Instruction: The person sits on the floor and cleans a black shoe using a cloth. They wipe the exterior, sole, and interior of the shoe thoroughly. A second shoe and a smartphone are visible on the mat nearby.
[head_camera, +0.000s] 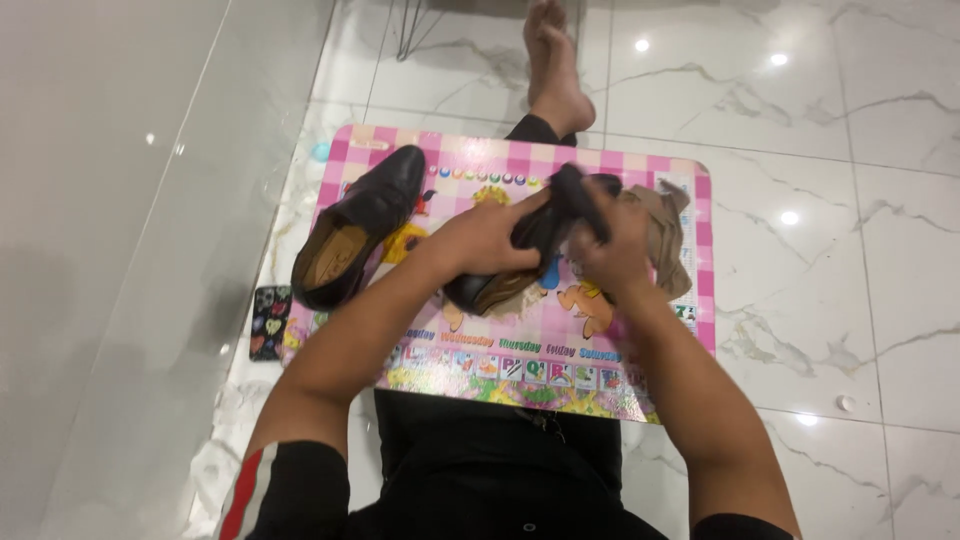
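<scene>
**Steadying one shoe while we rubbed it**

Closest to us, our dark trousers ran up under the pink checked mat, a stiff glossy board printed with bright cartoon pictures, laid over our lap as a work surface above the white marble floor. Just beyond, at the mat's centre, our left hand was closed over the black leather shoe, fingers spread along its smooth upper so it would sit firm, tan lining showing at the opening. At three o'clock of that, touching the shoe's toe, our right hand was clenched around a dark cloth, apparently pressing it against the leather. A crumpled beige rag lay just beside that hand, within easy reach. At ten o'clock the second black shoe rested on its sole, apart from both hands. A small patterned phone lay off the mat at nine o'clock. Farthest, at twelve, our bare foot stretched onto the tiles.
</scene>
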